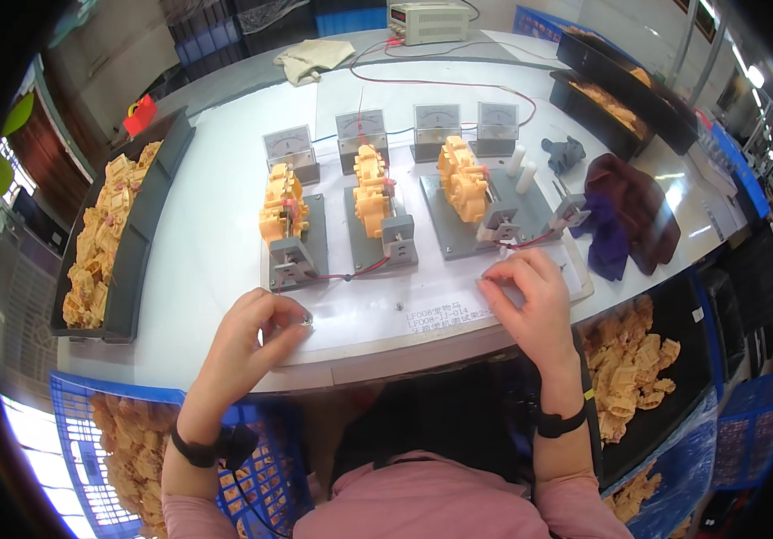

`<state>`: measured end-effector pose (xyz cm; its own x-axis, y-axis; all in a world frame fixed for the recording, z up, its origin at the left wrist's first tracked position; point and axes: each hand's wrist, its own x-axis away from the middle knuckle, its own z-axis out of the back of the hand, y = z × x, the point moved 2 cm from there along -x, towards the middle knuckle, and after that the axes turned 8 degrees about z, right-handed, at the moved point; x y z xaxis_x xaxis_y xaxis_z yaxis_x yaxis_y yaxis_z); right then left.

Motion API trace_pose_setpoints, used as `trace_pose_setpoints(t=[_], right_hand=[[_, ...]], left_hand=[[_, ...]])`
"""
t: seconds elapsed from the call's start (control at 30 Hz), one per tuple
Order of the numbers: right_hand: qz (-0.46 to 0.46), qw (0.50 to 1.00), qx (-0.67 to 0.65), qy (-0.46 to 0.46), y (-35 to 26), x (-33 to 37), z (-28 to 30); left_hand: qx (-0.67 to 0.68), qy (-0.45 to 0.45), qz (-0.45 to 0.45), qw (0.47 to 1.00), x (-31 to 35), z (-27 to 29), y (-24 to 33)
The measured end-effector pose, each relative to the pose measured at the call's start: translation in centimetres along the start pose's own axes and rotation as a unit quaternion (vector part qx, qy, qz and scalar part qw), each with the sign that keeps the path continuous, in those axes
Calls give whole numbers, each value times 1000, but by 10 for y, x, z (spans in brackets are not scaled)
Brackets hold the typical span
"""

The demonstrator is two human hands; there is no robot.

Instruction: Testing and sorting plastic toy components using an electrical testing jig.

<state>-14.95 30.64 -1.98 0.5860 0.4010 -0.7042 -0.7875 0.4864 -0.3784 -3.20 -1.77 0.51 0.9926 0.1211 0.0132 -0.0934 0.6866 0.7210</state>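
Observation:
My left hand (256,337) rests at the front left of a white base board (360,328), thumb and forefinger closed around a small shiny metal piece too small to name. My right hand (535,301) is loosely curled over the board's right side, fingertips slightly apart, nothing visible between them. Three grey fixtures stand on the board, bearing a left yellow plastic gear housing (284,202), a middle yellow gear housing (371,193) and a right yellow gear housing (465,180). Grey clamp blocks (292,259) stand before them, joined by red and black wires (348,277).
Several panel meters (361,135) stand behind the fixtures, wired to a power supply (430,24). A long black tray (149,242) of yellow parts is at left, dark trays (602,112) at back right. Dark cloths (629,216) lie at right; blue crates (72,431) of parts sit below the table.

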Motion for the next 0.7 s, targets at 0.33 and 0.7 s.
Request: trace_pose_setpoints(t=[0.33, 0.7], right_hand=[[-34, 999, -15, -5, -2, 0, 0], [-33, 999, -11, -4, -3, 0, 0]], left_hand=[[19, 3, -2, 1000, 0, -1, 5], [-7, 8, -19, 1000, 2, 1, 5]])
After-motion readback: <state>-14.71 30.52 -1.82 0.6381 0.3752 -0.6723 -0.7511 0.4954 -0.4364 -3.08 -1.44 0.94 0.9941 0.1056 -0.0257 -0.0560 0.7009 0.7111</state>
